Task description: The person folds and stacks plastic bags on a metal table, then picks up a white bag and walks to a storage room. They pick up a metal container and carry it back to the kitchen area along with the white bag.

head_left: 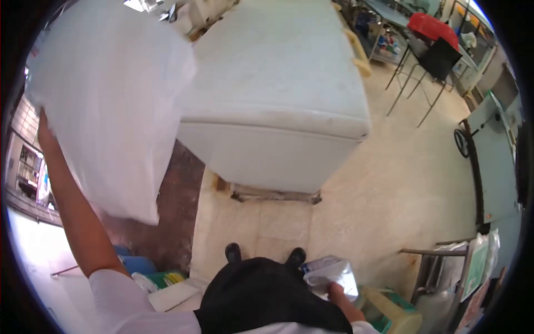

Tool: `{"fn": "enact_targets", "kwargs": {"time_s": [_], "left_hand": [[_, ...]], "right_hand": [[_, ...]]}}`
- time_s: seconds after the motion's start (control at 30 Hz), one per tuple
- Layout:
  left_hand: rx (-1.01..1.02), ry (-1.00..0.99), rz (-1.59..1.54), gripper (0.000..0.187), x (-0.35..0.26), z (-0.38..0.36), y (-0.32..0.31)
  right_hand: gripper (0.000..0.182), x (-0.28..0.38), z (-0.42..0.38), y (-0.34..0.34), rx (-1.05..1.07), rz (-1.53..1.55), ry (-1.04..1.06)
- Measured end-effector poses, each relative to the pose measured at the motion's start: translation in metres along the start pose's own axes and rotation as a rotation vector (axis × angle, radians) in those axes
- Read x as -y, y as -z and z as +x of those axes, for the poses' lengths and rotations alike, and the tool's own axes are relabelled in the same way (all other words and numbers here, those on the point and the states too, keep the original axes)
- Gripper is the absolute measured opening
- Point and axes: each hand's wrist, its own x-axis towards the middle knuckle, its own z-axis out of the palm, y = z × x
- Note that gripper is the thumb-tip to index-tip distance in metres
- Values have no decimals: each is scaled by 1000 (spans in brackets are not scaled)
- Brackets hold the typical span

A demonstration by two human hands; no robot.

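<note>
A large, translucent white plastic bag (pixel 117 106) hangs spread out at the upper left. My left hand (pixel 44 123) is raised at its left edge, closed on the plastic, with most of its fingers hidden behind it. Low on the right, beside the black apron (pixel 258 298), my right hand (pixel 337 293) is closed on a shiny silver-white pack (pixel 346 278). The pack has a pale printed side, too blurred to read. A long white chest freezer (pixel 272 67) stands in front of me, partly covered by the bag in my view.
To the right are a black high chair (pixel 439 59), a red tub (pixel 434 29) and a light-blue cabinet (pixel 495 161). A rack (pixel 436 253) with plastic packs stands nearby at lower right. Yellowish containers (pixel 397 314) sit below my right hand; blue items (pixel 133 264) lie at lower left.
</note>
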Motion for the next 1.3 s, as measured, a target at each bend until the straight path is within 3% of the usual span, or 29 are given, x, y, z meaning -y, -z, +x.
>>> {"fn": "enact_targets", "kwargs": {"time_s": [0.03,0.1,0.13,0.2,0.23,0.3,0.37,0.43,0.5,0.53,0.6,0.8,0.87,0.9,1.0,1.07,1.2,1.3], "left_hand": [[-77,5,-93,53,-7,-43,-7],[-224,-10,5,53,-4,-60,29],[-177,-29,53,51,5,-57,60],[-90,-65,145,48,26,-48,134],[-50,-80,188,47,39,-42,173],[27,-107,265,44,61,-30,250],[-14,-49,259,43,65,-29,292],[-61,20,270,43,75,-23,351],[-165,136,211,40,102,4,403],[-134,54,277,44,103,9,400],[-144,150,239,42,122,35,402],[299,353,325,33,213,160,358],[514,278,644,39,244,202,367],[503,338,622,39,259,215,376],[389,617,435,39,291,223,398],[546,634,513,39,316,215,434],[409,801,441,38,376,199,484],[399,879,354,41,461,201,528]], "right_hand": [[20,-1,12,-9,-63,369,-151],[20,31,21,-13,-130,778,-526],[20,33,27,-19,-132,756,-527],[11,32,44,-34,-126,-3,-153],[11,54,34,-34,-129,-32,-148],[8,110,9,-32,-83,-723,412],[15,138,10,-57,-59,-799,519],[6,211,-7,-89,-159,404,-225],[7,277,-29,-123,-153,462,-268],[9,306,-35,-139,-152,540,-301],[8,353,-37,-171,-152,595,-333],[9,425,5,-277,24,716,-373],[8,460,19,-314,26,690,-388],[7,473,32,-333,63,652,-342],[6,488,69,-390,1,784,-470],[5,542,72,-396,11,784,-462],[7,593,82,-433,-43,709,-425],[7,606,87,-460,-122,783,-447]]}}
